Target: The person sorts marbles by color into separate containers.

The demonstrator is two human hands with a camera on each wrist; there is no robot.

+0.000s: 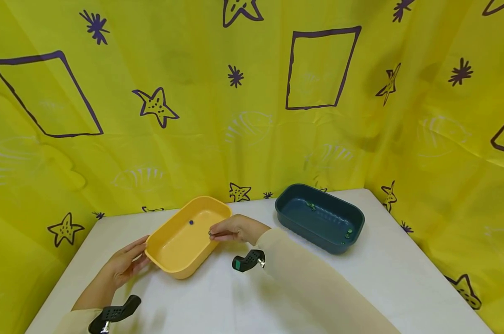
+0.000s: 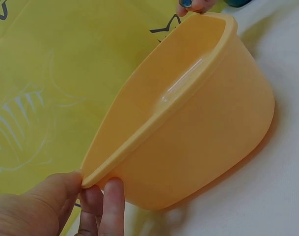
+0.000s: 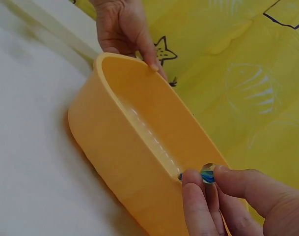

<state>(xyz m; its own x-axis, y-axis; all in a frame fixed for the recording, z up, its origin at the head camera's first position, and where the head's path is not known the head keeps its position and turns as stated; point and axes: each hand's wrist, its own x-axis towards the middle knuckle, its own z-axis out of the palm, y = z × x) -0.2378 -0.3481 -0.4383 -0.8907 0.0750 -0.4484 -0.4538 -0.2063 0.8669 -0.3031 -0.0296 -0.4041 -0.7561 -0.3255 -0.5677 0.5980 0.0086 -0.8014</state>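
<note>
Between its thumb and fingertips my right hand (image 1: 240, 228) pinches a clear glass marble (image 3: 207, 173) with blue and yellow swirls. It holds the marble over the right side of a yellow plastic basin (image 1: 181, 243). At the basin's left end, my left hand (image 1: 124, 263) grips the rim, thumb at the edge and fingers against the outer wall, as the left wrist view shows. A dark blue marble (image 1: 191, 222) lies on the basin's floor.
To the right stands a dark teal basin (image 1: 318, 222) with several green marbles (image 1: 349, 231) in two groups. Both basins rest on a white-covered table (image 1: 218, 297). A yellow patterned curtain (image 1: 201, 153) hangs behind and along both sides.
</note>
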